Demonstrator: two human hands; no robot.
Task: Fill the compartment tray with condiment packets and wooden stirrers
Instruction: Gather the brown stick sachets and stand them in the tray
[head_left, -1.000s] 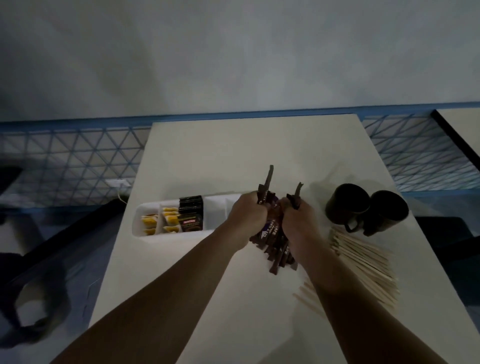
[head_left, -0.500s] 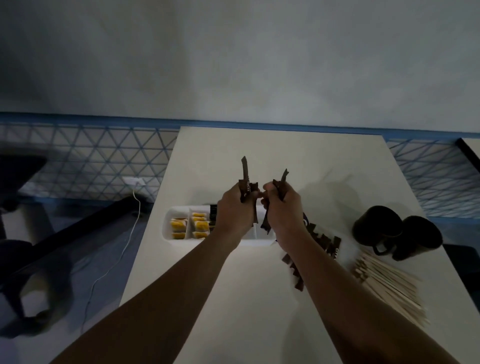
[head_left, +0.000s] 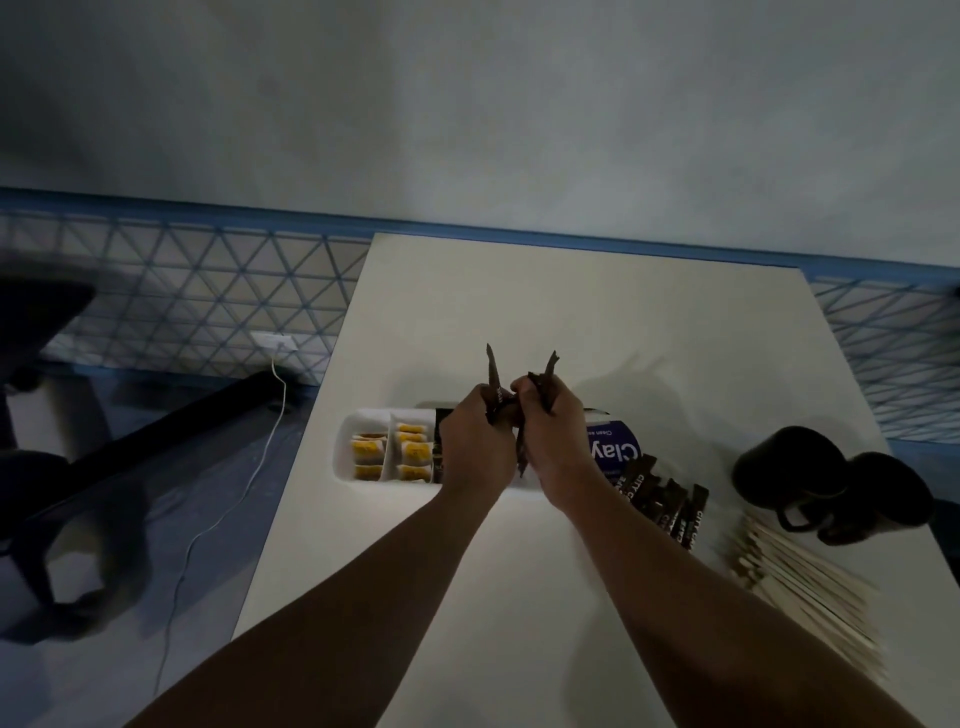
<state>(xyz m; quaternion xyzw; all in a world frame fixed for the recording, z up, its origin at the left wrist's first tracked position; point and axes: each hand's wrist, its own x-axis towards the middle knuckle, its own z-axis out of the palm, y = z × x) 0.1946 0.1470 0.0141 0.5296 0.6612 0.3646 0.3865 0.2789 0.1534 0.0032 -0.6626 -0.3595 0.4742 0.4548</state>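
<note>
Both hands are up over the compartment tray (head_left: 345, 452), knuckles nearly touching. L hand (head_left: 475, 441) is clenched round a few brown stick pkts (head_left: 491, 366), one poking up at 12 o'clock. R hand (head_left: 553, 441) grips more of them, one tip up at 1 o'clock and another dangling down btwn my wrists.

The tray sits on the surface (head_left: 571, 312) right under my hands, running 9 to 3 o'clock. Its 9 o'clock end has yellow pkts (head_left: 413, 449) in two compartments. The next one in holds dark pkts (head_left: 440, 431), half hidden by my L hand. A purple pouch (head_left: 615, 447) shows at 3 o'clock of my R hand, and I can't tell if it's in the tray or beside it.

The spare stick pile (head_left: 670, 501) lies at 4 o'clock, w/ the wooden stirrers (head_left: 795, 577) beyond it, not yet loaded. Two black mugs (head_left: 779, 473) sit at 3 o'clock.

Risks, as I judge them:
- The dangling stick looks loosely held, so it could slip and land in the wrong compartment or off the tray.
- My hands block the target slot, so I'd be dropping blind and the sticks may straddle a divider.
- Light is poor, so dark sticks on dark pkts are easy to misplace.
- A quick reach to 4 o'clock could scatter the stirrers or knock a mug.
</note>
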